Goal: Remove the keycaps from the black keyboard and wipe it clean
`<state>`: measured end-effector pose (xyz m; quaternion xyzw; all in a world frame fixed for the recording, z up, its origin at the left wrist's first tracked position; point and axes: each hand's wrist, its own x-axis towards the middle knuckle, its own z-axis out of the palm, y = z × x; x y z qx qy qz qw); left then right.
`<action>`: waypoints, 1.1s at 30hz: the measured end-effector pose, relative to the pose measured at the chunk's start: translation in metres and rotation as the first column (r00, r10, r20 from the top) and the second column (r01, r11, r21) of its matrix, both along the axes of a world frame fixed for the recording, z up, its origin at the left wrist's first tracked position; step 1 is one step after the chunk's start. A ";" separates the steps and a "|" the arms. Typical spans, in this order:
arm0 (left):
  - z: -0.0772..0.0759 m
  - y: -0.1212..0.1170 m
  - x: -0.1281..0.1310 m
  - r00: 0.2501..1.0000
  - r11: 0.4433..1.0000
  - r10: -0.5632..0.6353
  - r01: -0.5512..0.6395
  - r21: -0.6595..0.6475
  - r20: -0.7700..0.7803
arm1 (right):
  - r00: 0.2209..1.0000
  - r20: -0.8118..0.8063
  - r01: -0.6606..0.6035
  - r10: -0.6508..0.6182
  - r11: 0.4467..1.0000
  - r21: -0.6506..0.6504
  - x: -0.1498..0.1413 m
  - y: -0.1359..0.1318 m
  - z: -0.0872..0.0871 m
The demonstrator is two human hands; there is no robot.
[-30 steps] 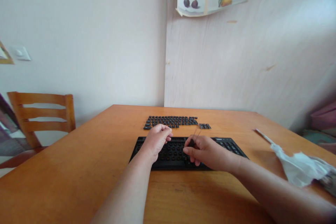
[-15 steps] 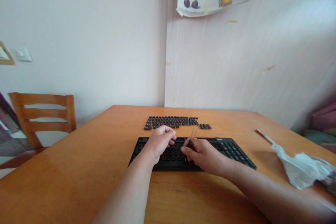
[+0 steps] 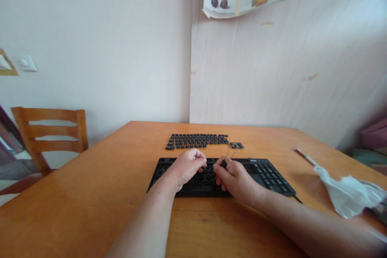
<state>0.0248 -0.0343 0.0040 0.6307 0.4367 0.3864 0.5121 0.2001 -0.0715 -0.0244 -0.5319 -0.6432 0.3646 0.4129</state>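
Note:
A black keyboard (image 3: pixel 272 179) lies across the table in front of me, its number pad keys in place on the right and much of its left and middle part stripped of keycaps. My right hand (image 3: pixel 237 177) is closed around a wire keycap puller (image 3: pixel 224 163) with a dark handle, its thin wires pointing up and away. Over the keyboard's middle, my left hand (image 3: pixel 190 165) is closed with the fingertips pinched. Whatever is between them, if anything, is hidden. Loose black keycaps (image 3: pixel 193 141) lie in rows behind the keyboard, with a small group (image 3: pixel 236 145) to their right.
The wooden table (image 3: pixel 90 193) reaches back to the wall. On its right lies a white plastic bag (image 3: pixel 347 195) with a thin stick-like item (image 3: pixel 305 156) beside it. A wooden chair (image 3: pixel 51 131) stands at the left. A dark cable (image 3: pixel 298 199) shows near the keyboard's right corner.
My right hand has shifted slightly right and turned, so the puller's wires lean further right. My left hand has moved slightly right, its fingers now pinched closer.

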 end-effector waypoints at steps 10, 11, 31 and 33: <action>0.002 -0.003 0.001 1.000 0.999 -0.029 0.029 0.014 -0.012 | 0.981 -0.182 0.094 -0.072 0.989 0.113 0.010 0.008 0.001; 0.002 -0.003 0.001 0.999 0.999 -0.037 0.037 0.013 -0.007 | 0.981 -0.184 0.088 -0.061 0.986 0.140 0.009 0.007 0.001; -0.010 0.005 0.000 0.996 0.997 -0.058 0.054 0.056 0.065 | 0.963 0.174 0.086 -0.207 0.845 0.528 0.010 0.001 0.017; -0.010 0.006 0.000 0.995 0.997 -0.065 0.062 0.048 0.069 | 0.957 0.210 0.056 -0.198 0.840 0.539 0.012 0.002 0.021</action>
